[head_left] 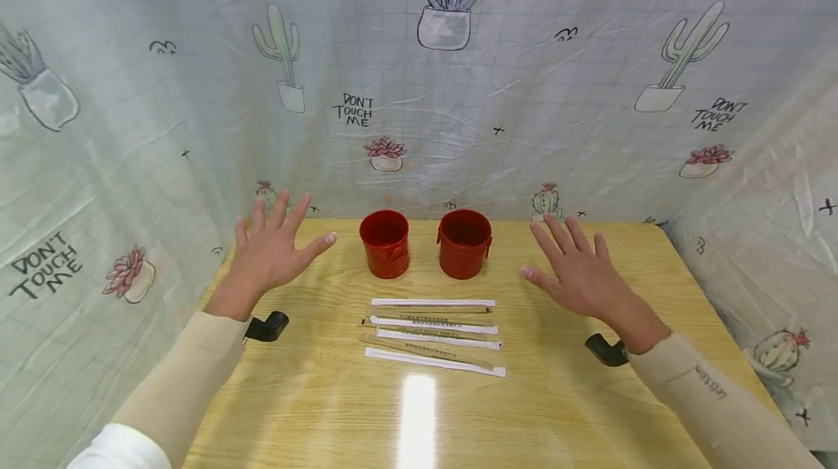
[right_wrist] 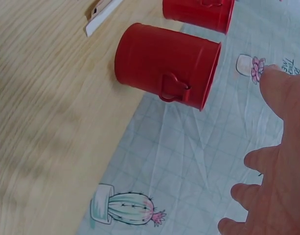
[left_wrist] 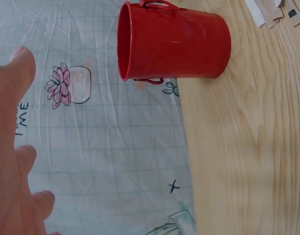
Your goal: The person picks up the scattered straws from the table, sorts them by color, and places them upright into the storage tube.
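Observation:
Two small red metal buckets stand upright side by side near the table's back edge, the left bucket [head_left: 385, 254] and the right bucket [head_left: 463, 257]. In front of them several paper-wrapped sticks lie crosswise in a loose stack, some in white wrappers [head_left: 435, 362] and some in brown wrappers [head_left: 425, 350]. My left hand [head_left: 270, 251] hovers left of the buckets, fingers spread, holding nothing. To the right of them my right hand [head_left: 583, 276] is spread the same way with nothing in it. Each wrist view shows the bucket nearest that hand, the left bucket [left_wrist: 176, 41] and the right bucket [right_wrist: 164, 63].
A wooden table [head_left: 314, 396] carries everything, with a bright light reflection at its front middle. Behind and on both sides hangs a pale curtain [head_left: 419, 91] printed with cacti and lettering. Black wrist mounts [head_left: 267, 326] sit under both sleeves.

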Demonstrator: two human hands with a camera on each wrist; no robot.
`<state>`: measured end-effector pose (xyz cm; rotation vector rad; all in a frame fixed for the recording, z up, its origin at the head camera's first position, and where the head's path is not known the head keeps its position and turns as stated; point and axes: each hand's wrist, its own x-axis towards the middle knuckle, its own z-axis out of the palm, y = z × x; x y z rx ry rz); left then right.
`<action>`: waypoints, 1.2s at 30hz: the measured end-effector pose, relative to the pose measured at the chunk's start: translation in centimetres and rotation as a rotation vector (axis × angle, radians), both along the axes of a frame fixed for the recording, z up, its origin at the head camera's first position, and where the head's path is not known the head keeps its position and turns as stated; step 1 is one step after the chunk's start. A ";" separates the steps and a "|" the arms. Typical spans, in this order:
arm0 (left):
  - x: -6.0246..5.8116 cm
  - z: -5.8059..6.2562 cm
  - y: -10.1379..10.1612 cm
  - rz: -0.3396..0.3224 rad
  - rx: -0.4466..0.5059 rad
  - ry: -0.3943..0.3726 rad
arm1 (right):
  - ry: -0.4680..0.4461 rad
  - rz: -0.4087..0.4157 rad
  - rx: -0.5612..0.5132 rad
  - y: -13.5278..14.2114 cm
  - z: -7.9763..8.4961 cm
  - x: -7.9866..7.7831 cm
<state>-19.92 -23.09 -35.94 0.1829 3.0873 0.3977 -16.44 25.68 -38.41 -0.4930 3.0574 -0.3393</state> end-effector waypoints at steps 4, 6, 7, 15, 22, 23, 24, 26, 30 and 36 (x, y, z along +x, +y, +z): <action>-0.1 -0.4 0.1 -0.012 0.014 0.009 | -0.001 -0.001 -0.002 -0.3 -0.3 0.1; -0.1 -0.5 0.0 -0.010 0.018 0.021 | 0.007 0.005 -0.003 -0.4 -0.4 0.2; -0.1 -0.6 0.0 -0.010 0.017 0.028 | 0.008 0.009 -0.005 -0.5 -0.4 0.2; -0.2 -1.1 0.1 -0.017 0.105 0.029 | -0.001 0.025 -0.001 -1.2 -1.1 0.4; -0.3 -1.7 0.2 -0.029 0.153 0.030 | 0.000 0.033 -0.007 -1.9 -1.7 0.7; -0.4 -1.8 0.3 -0.032 0.158 0.028 | -0.002 0.035 -0.009 -2.0 -1.8 0.7; -0.4 -2.0 0.3 -0.036 0.162 0.027 | -0.002 0.037 -0.010 -2.1 -1.9 0.8; -0.5 -2.3 0.5 -0.042 0.170 0.025 | 0.000 0.042 -0.017 -2.3 -2.2 0.9; -0.8 -3.0 0.9 -0.051 0.186 0.026 | 0.003 0.049 -0.027 -2.8 -2.7 1.1; -1.3 -3.6 1.4 -0.060 0.215 0.038 | 0.012 0.055 -0.037 -3.4 -3.2 1.3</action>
